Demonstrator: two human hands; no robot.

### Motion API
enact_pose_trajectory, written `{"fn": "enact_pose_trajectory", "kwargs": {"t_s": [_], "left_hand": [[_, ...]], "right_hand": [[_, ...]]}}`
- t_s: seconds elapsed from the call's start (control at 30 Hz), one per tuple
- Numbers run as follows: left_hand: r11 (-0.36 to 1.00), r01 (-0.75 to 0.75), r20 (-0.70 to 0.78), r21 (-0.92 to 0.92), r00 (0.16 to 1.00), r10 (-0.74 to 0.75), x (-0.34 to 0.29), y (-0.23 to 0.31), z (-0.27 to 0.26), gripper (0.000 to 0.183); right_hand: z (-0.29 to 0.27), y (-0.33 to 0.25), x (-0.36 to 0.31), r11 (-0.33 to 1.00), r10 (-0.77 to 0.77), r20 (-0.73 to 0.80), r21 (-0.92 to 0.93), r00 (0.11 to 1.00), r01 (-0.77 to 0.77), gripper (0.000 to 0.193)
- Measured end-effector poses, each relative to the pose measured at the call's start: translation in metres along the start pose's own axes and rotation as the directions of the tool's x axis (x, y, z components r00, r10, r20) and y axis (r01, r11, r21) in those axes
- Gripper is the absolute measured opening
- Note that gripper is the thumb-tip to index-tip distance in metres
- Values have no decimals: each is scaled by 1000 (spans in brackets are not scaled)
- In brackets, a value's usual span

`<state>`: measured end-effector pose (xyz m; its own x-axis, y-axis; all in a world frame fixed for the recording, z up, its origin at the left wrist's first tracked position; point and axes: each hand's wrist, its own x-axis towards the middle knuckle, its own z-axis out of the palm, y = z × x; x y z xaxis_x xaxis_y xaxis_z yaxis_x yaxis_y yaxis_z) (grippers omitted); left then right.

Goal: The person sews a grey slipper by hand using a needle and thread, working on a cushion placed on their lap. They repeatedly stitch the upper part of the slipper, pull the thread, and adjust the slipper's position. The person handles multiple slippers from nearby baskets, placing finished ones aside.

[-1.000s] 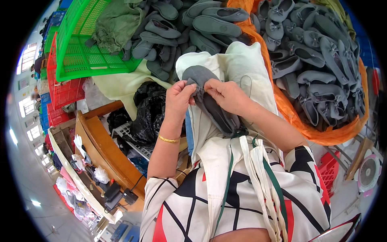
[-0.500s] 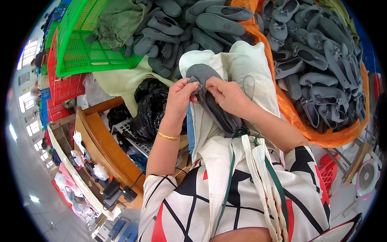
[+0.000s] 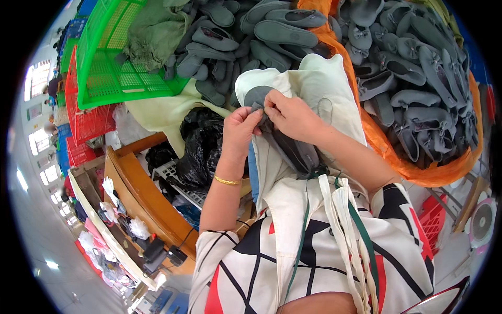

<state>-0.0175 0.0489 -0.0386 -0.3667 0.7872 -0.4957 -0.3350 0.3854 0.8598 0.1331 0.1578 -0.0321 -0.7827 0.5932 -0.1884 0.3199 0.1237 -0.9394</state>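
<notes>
Ballet flat (image 3: pixel 288 149) of grey cloth, over cream cloth (image 3: pixel 328 78) on the lap
Left hand (image 3: pixel 240 130) and right hand (image 3: pixel 291 116) both pinch its upper near the toe; their fingertips are close together; orange sack (image 3: pixel 413 175) of similar shoes (image 3: pixel 415 107) stands at right.

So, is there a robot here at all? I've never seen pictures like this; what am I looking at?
No robot: these are a person's two bare hands. The pictures come from a fisheye camera worn on the head, looking down, so straight edges bend. The left hand and right hand pinch a grey shoe near its toe end, above white cloth. Beyond, a green basket stands left of a heap of grey shoes; on the right, an orange sack holds more, some with bows.
</notes>
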Motion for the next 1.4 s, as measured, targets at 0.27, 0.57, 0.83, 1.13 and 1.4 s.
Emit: {"fn": "enact_pose_trajectory", "kwargs": {"t_s": [0.27, 0.57, 0.83, 1.13, 1.4], "left_hand": [[996, -39, -42, 83, 998, 42, 4, -1, 10, 10], [987, -72, -48, 141, 996, 80, 8, 0, 10, 14], [982, -96, -46, 163, 993, 105, 7, -6, 6, 18], [979, -106, -13, 175, 994, 110, 10, -6, 9, 20], [494, -423, 5, 760, 763, 646, -5, -1, 28, 18]], "right_hand": [[17, 26, 24, 910, -412, -325, -92, 851, 405, 10], [-42, 4, 8, 799, 158, 294, 523, 943, -297, 19], [-290, 94, -81, 410, 327, -521, 830, 788, 378, 13], [-459, 169, -236, 945, 235, -956, 183, -173, 271, 8], [-207, 92, -79, 1000, 6, -481, 15, 877, 2, 24]]}}
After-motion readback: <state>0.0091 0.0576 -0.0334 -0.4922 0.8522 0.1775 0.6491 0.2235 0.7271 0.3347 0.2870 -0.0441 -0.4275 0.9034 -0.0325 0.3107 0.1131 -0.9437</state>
